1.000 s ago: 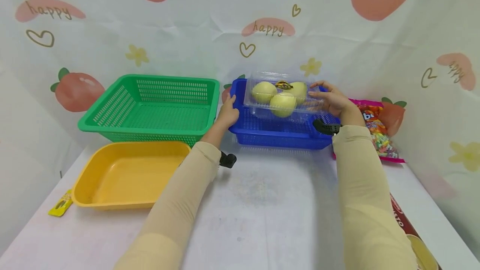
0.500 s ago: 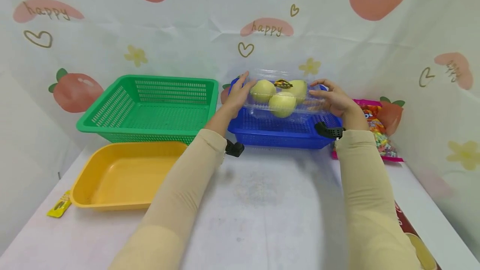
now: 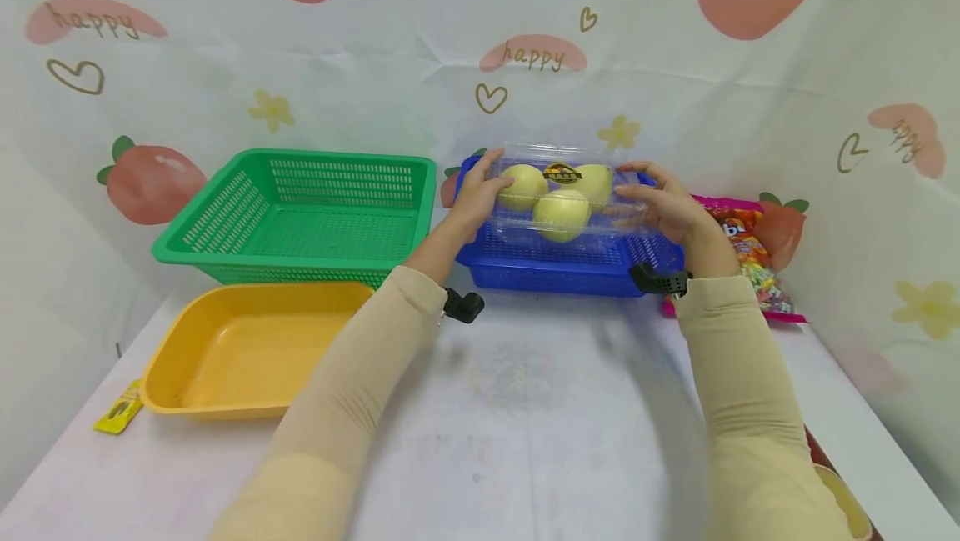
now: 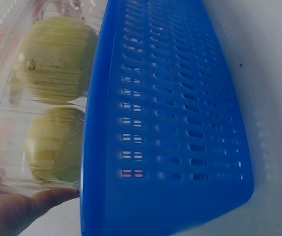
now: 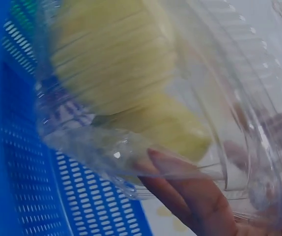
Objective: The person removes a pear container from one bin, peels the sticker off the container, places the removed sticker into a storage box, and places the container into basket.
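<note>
A clear plastic clamshell box (image 3: 577,228) with three pale yellow-green round fruits (image 3: 561,214) in it and a black-and-gold label is held over the blue basket (image 3: 555,281). My left hand (image 3: 476,199) grips the box's left end, its thumb at the front and fingers at the back. At the other end my right hand (image 3: 663,203) holds it, fingers curled over the side. In the right wrist view, fingers (image 5: 195,189) press against the clear plastic beside the fruit. The left wrist view has the basket wall (image 4: 165,123) covering part of the box.
To the left stands a green basket (image 3: 337,241), with a yellow tray (image 3: 262,349) in front of it. A small yellow packet (image 3: 120,409) lies at the far left. A candy bag (image 3: 757,262) leans at the right; a dark red package (image 3: 847,499) is partly behind the right sleeve.
My left hand has gone from the blue basket's left rim to the box's left end. The box has tilted a little toward me, its fruit shifting slightly lower in view.
</note>
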Demonstrator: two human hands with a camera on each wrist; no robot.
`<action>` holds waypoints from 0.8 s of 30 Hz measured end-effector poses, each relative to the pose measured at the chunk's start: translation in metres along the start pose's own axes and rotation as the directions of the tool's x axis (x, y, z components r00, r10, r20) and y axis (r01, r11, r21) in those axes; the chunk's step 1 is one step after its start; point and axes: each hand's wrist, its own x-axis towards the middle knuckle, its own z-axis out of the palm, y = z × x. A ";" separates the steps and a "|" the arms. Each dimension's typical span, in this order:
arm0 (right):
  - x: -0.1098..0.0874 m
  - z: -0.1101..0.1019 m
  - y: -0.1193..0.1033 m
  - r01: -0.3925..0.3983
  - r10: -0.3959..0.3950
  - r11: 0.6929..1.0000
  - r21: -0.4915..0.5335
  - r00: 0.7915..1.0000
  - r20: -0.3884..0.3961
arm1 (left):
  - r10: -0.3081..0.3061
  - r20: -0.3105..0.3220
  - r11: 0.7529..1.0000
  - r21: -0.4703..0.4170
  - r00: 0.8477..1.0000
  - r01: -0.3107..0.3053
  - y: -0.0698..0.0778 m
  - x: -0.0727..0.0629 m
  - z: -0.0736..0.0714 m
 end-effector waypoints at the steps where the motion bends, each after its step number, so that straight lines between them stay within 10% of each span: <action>1: -0.002 0.002 -0.001 -0.004 0.004 1.000 -0.007 1.000 -0.003 | 0.001 -0.003 1.000 0.005 1.000 -0.001 0.001 -0.002 -0.001; 24: -0.062 0.057 -0.018 -0.051 0.035 0.973 -0.225 0.997 -0.075 | 0.024 0.016 1.000 0.005 1.000 -0.024 0.028 -0.078 -0.032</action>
